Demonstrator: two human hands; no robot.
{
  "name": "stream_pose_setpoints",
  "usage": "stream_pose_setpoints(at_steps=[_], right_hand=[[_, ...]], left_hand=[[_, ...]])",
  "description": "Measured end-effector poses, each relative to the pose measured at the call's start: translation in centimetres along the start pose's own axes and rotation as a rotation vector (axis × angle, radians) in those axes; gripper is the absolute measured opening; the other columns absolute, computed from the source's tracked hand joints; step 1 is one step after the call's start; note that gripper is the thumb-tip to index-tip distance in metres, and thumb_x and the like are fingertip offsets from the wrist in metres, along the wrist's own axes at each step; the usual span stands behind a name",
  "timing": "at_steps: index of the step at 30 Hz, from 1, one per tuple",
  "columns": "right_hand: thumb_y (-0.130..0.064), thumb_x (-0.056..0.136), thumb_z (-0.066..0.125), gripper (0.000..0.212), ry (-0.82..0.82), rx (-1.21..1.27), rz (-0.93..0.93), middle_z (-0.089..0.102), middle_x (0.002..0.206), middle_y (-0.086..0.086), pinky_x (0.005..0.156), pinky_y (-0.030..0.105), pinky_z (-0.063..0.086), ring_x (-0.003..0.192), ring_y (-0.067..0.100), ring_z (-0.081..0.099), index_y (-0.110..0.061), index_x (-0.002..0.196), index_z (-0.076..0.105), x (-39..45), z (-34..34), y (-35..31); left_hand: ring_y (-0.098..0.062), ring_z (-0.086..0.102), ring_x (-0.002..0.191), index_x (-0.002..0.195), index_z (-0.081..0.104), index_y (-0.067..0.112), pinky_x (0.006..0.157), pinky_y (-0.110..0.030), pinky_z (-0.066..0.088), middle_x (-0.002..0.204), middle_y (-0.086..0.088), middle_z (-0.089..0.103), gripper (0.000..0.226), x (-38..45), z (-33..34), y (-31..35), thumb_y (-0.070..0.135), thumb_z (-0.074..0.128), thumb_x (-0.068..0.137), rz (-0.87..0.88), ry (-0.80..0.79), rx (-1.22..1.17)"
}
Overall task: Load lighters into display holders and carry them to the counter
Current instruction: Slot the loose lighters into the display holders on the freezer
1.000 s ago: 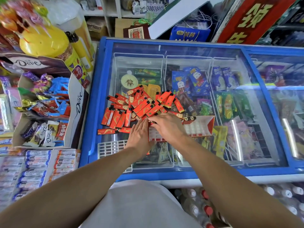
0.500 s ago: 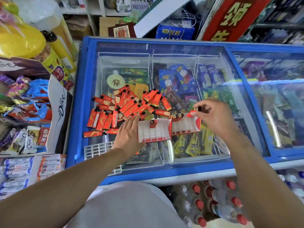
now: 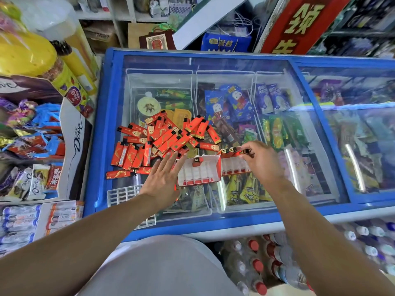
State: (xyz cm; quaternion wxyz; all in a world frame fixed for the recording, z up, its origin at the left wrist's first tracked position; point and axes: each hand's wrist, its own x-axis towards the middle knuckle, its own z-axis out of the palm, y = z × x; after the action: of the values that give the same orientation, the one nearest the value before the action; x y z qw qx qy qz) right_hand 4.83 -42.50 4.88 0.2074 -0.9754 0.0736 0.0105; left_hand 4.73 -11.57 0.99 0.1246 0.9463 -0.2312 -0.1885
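Gripping lighter (image 3: 245,151) (right hand (image 3: 261,161))

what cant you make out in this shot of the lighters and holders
Head view only:
- Right hand covers part of the far red-and-white cardboard display holder; its slot count stays hidden.
- Left hand hides the near holder's left edge.
- Print on the pile of red plastic lighters: too small.

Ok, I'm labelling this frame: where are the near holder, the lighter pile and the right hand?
near holder (image 3: 198,174), head view, on its white slots
lighter pile (image 3: 164,137), head view, middle of the heap
right hand (image 3: 261,160), head view, back of the hand
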Motion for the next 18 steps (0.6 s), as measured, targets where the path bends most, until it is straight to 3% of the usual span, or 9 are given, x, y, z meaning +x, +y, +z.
stream_pose_setpoints(at_steps=[9, 12, 15, 18], right_hand=[[-0.028, 0.088, 0.074, 0.020, 0.128, 0.006, -0.058, 0.068, 0.104, -0.002, 0.074, 0.039, 0.058, 0.084, 0.015, 0.066, -0.020, 0.106, 0.069, -0.1, 0.0, -1.0], [-0.030, 0.088, 0.074, 0.018, 0.207, -0.037, -0.187, 0.068, 0.097, -0.003, 0.061, 0.021, 0.045, 0.074, 0.010, 0.060, -0.020, 0.104, 0.072, -0.8, 0.7, -3.7], [-0.031, 0.088, 0.075, 0.025, 0.112, -0.081, -0.383, 0.068, 0.105, -0.007, 0.070, 0.016, 0.042, 0.091, 0.009, 0.063, -0.023, 0.112, 0.072, -1.5, 2.8, -7.6], [-0.032, 0.089, 0.073, 0.041, -0.024, -0.093, -0.445, 0.064, 0.121, -0.005, 0.093, 0.032, 0.050, 0.111, 0.016, 0.058, -0.023, 0.128, 0.065, -1.4, 5.2, -10.5]], left_hand=[[-0.014, -0.019, 0.152, 0.149, -0.033, 0.034, 0.125, -0.037, -0.007, 0.166, 0.004, -0.019, 0.117, -0.8, 0.9, -1.0, 0.038, 0.068, 0.091, 0.045, 0.087, -0.053], [-0.014, -0.023, 0.151, 0.154, -0.027, 0.030, 0.125, -0.039, -0.006, 0.166, 0.002, -0.020, 0.118, -2.2, 1.4, -2.4, 0.041, 0.071, 0.088, 0.020, 0.118, -0.025], [-0.016, -0.033, 0.148, 0.149, -0.036, 0.033, 0.123, -0.041, -0.014, 0.161, 0.002, -0.033, 0.125, -3.7, 2.0, -4.0, 0.064, 0.065, 0.083, -0.048, 0.075, 0.029], [-0.022, -0.037, 0.146, 0.150, -0.033, 0.032, 0.121, -0.048, -0.018, 0.157, -0.001, -0.042, 0.133, -5.3, 2.7, -5.7, 0.082, 0.062, 0.073, -0.075, 0.019, 0.118]])
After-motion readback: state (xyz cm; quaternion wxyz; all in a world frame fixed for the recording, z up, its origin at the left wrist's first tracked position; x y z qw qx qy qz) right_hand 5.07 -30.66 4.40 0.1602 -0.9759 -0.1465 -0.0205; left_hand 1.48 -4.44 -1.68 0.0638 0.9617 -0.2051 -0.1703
